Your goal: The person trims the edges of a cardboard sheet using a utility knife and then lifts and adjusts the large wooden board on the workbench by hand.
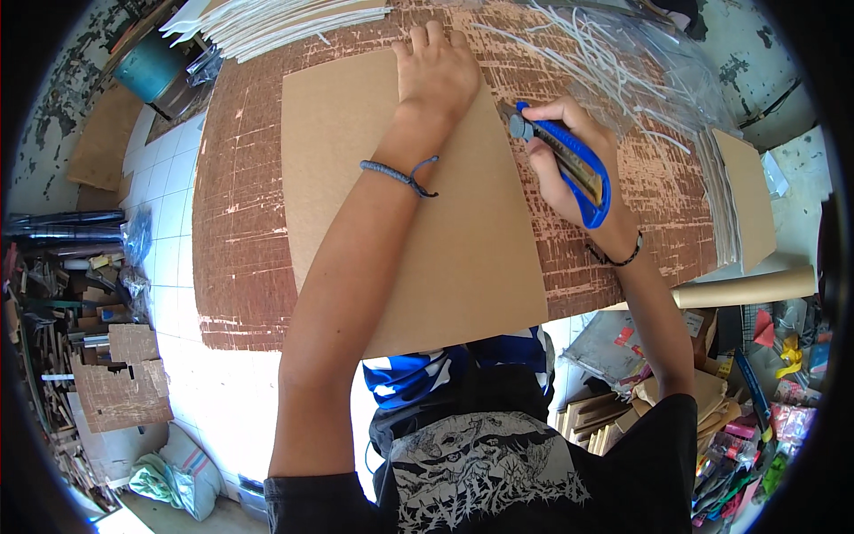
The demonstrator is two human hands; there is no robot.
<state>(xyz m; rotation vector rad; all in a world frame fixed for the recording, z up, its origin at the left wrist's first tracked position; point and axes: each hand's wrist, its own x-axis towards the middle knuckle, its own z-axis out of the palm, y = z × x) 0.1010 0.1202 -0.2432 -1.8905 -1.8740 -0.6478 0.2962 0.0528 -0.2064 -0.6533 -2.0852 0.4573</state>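
Observation:
A brown cardboard sheet (338,151) lies flat on a scored brown board tabletop (236,222). My left hand (438,76) presses on the sheet's far right part, its fingers stretched toward and over the far edge. The left forearm crosses the sheet. Just right of the sheet's right edge, my right hand (574,147) grips a blue utility knife (598,191) with a grey knob near its front. The knife's tip end points toward the sheet's edge, close to my left hand. Whether the blade touches the cardboard I cannot tell.
White strips (285,27) are stacked at the far left of the table, with loose strips and clear plastic (614,67) at the far right. Cardboard sheets (743,200) stand at the right edge, near a brown roll (747,287). Clutter (747,436) lies lower right.

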